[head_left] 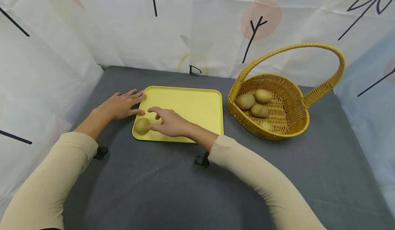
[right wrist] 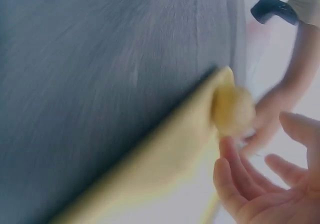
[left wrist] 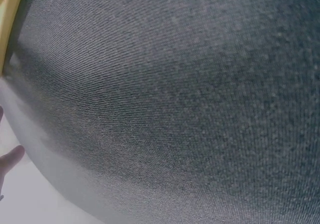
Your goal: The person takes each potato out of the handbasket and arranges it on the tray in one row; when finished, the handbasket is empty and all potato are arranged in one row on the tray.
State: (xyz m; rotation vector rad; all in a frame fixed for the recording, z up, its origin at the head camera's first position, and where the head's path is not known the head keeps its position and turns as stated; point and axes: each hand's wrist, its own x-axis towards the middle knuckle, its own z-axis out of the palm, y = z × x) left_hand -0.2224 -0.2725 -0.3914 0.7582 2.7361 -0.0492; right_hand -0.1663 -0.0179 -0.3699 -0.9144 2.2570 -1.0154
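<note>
A lone potato lies in the near left corner of the yellow tray. My left hand rests at the tray's left edge with its fingers spread, fingertips over the rim. Over the tray, just right of the potato, my right hand has its thumb and fingers apart, the thumb tip close beside the potato. The right wrist view shows the blurred potato beyond the loosely bent fingers, with nothing in the palm. Only a bit of the left hand shows in the left wrist view.
To the right of the tray stands a yellow wicker basket with a tall arched handle. Several potatoes lie inside it. A dark grey cloth covers the table, and a white printed curtain hangs behind.
</note>
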